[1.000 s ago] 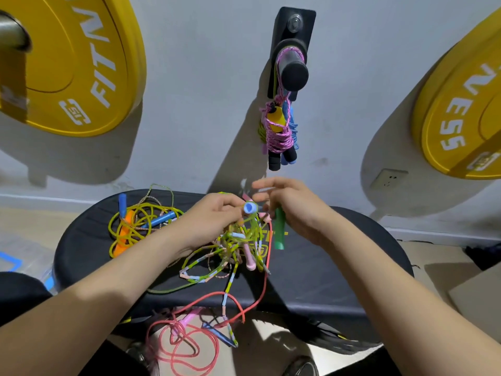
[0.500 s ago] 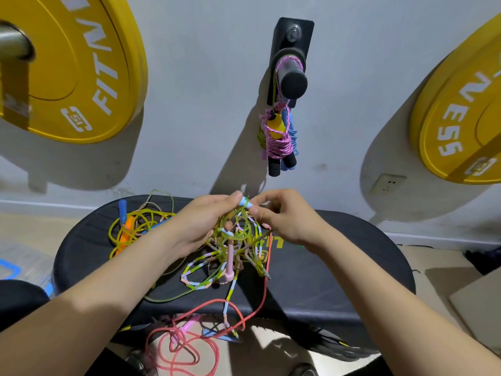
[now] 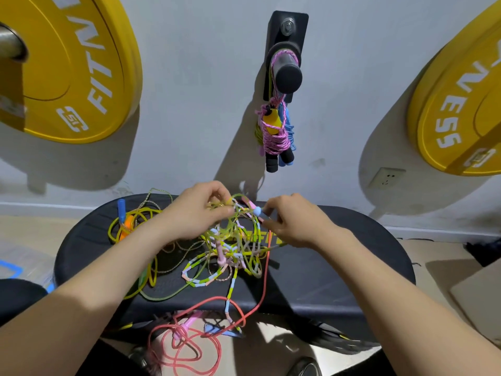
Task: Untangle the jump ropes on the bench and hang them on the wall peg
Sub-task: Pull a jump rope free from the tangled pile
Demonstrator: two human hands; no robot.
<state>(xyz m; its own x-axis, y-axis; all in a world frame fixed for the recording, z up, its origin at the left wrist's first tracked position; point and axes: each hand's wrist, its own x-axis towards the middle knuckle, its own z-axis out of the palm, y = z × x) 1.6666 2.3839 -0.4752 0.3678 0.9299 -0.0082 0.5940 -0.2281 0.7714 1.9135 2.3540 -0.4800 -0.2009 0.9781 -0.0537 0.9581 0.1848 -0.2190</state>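
A tangle of jump ropes [image 3: 230, 248] lies in the middle of the black bench [image 3: 339, 270]: a beaded green, blue and pink rope, thin green cords and a pink handle. My left hand [image 3: 198, 213] pinches green strands at the top of the knot. My right hand [image 3: 292, 221] pinches a pink handle with a light blue end [image 3: 257, 210] and holds it beside the knot. A red rope [image 3: 189, 346] hangs off the bench's front edge to the floor. A black wall peg [image 3: 288, 74] above carries a coiled pink rope bundle [image 3: 275, 134].
A separate yellow-green rope with blue and orange handles [image 3: 127, 223] lies on the bench's left end. Yellow weight plates hang on the wall at left [image 3: 67, 66] and right [image 3: 461, 104]. A wall socket [image 3: 386, 178] sits low on the right. Cardboard [image 3: 479, 291] lies at the far right.
Both hands have drawn slightly apart over the knot. The blue-tipped handle has moved right with my right hand, and the view has tilted down a little.
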